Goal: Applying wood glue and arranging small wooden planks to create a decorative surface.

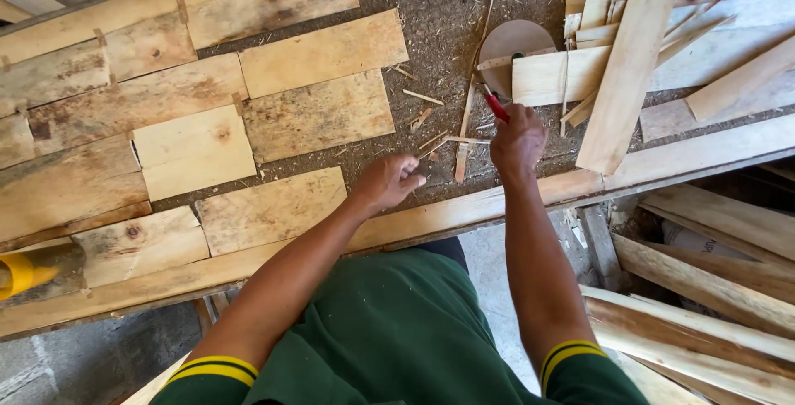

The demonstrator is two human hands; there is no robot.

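Note:
My right hand (517,138) is closed around a red-handled tool (495,106) whose tip points up toward a round wooden disc (513,43). My left hand (389,181) rests just left of it on the dark workbench (431,7), fingers curled over a small dark piece (432,171); what that piece is cannot be told. Thin wood slivers (464,127) lie scattered between and beyond both hands. Both forearms reach out from green sleeves with yellow stripes.
Flat rough boards (190,107) cover the bench's left half. A pile of planks (638,57) lies at the right, one long plank slanting over the others. A wooden rail (464,210) edges the bench. More planks (712,289) are stacked lower right; a yellow object (21,272) at left.

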